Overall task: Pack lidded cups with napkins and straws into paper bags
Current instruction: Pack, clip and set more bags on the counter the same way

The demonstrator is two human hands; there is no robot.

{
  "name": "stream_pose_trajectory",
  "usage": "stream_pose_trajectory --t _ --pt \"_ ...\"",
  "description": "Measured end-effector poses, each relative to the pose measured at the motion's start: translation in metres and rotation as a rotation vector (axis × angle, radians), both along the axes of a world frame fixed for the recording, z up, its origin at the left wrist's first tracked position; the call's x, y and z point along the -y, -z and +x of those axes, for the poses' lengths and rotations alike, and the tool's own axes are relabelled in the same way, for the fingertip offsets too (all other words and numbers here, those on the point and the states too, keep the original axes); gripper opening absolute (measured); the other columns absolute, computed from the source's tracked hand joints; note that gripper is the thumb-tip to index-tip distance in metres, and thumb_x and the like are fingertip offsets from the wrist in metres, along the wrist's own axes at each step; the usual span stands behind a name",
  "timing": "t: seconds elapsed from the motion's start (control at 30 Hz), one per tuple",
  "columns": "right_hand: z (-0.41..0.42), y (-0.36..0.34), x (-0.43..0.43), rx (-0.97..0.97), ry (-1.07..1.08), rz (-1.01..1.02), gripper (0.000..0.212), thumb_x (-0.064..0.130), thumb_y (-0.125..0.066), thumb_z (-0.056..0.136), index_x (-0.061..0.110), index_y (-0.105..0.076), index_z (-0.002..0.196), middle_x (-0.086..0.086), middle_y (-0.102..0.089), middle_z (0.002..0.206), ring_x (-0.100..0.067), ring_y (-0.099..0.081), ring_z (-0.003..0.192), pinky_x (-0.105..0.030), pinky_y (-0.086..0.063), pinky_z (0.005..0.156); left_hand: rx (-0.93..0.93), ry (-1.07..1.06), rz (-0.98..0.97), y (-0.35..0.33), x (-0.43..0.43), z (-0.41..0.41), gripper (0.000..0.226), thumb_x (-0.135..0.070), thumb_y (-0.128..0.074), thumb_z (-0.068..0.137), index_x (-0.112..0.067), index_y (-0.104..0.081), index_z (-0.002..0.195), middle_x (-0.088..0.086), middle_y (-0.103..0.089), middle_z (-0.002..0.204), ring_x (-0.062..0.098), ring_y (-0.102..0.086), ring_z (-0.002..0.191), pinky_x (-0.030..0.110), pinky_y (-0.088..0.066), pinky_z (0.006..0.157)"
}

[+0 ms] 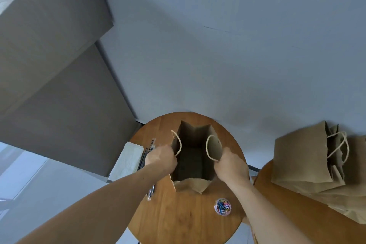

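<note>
A brown paper bag (pixel 195 136) stands upright and wide open in the middle of a small round wooden table (pixel 178 216). I look straight down into its dark, empty inside. My left hand (pixel 160 157) grips the bag's left rim beside its twine handle. My right hand (pixel 230 164) grips the right rim beside the other handle. A stack of white napkins (pixel 126 161) lies at the table's left edge, with wrapped dark straws (pixel 145 156) next to it, partly under my left forearm. No cups are in view.
A clear round tub of coloured paper clips (pixel 222 206) sits at the table's near right. A second wooden table (pixel 297 214) on the right carries several brown paper bags (pixel 303 156) lying on their sides. Grey cabinets (pixel 59 85) rise at the left; a pale wall stands behind.
</note>
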State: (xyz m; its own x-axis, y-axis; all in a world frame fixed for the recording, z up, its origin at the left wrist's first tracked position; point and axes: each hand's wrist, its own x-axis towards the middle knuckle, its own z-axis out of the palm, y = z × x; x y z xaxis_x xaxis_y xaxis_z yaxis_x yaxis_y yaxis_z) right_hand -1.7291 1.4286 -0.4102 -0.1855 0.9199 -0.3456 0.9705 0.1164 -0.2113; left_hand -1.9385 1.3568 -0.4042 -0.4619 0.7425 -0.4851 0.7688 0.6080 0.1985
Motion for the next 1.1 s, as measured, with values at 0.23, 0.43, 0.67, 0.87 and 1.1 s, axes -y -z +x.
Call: stream_pose_trajectory --t 0.23,0.43,0.67,0.87,1.1 --pt "0.009 0.005 0.003 -0.117 0.025 -0.106 0.023 0.042 -0.055 0.095 0.025 -0.051 0.111 0.008 -0.063 0.096 -0.009 -0.064 0.076 -0.021 -0.054 0.062 0.104 -0.072 0.043 0.004 0.003 -0.025 0.018 -0.031 -0.049 0.096 -0.02 -0.059 0.106 -0.004 -0.063 0.081 0.012 -0.064 0.07 0.024 -0.053 0.06" --pt "-0.004 -0.002 0.011 -0.241 -0.07 -0.218 0.042 0.059 -0.058 0.087 0.03 -0.048 0.117 0.013 -0.064 0.104 -0.008 -0.066 0.08 -0.022 -0.058 0.069 0.295 0.057 -0.025 0.013 -0.002 -0.026 0.074 -0.071 -0.065 0.072 -0.033 -0.04 0.13 -0.007 -0.058 0.119 0.018 -0.064 0.098 0.036 -0.057 0.086" --pt "0.001 -0.015 -0.001 -0.29 -0.173 -0.559 0.094 0.059 -0.072 0.065 0.032 -0.032 0.146 0.006 -0.044 0.148 -0.019 -0.053 0.125 -0.031 -0.051 0.096 0.318 0.306 -0.203 -0.023 -0.004 -0.052 0.113 -0.07 -0.073 0.06 -0.037 -0.016 0.151 0.001 -0.042 0.15 0.024 -0.047 0.13 0.037 -0.043 0.104" --pt "-0.033 -0.082 -0.054 -0.235 -0.251 -0.308 0.07 0.027 -0.055 0.087 0.023 -0.03 0.152 0.003 -0.033 0.157 -0.018 -0.045 0.134 -0.028 -0.041 0.103 -0.006 0.357 0.056 -0.104 -0.026 -0.082 0.079 -0.047 -0.06 0.085 -0.02 -0.027 0.151 0.005 -0.042 0.149 0.026 -0.041 0.134 0.042 -0.041 0.106" --pt "-0.146 -0.2 -0.076 -0.279 -0.447 0.035 0.055 0.03 -0.056 0.094 0.019 -0.04 0.146 -0.002 -0.039 0.152 -0.021 -0.042 0.135 -0.033 -0.035 0.109 -0.261 0.293 0.386 -0.225 -0.025 -0.156 0.068 -0.048 -0.055 0.089 -0.023 -0.033 0.149 0.002 -0.044 0.146 0.025 -0.038 0.133 0.041 -0.039 0.105"
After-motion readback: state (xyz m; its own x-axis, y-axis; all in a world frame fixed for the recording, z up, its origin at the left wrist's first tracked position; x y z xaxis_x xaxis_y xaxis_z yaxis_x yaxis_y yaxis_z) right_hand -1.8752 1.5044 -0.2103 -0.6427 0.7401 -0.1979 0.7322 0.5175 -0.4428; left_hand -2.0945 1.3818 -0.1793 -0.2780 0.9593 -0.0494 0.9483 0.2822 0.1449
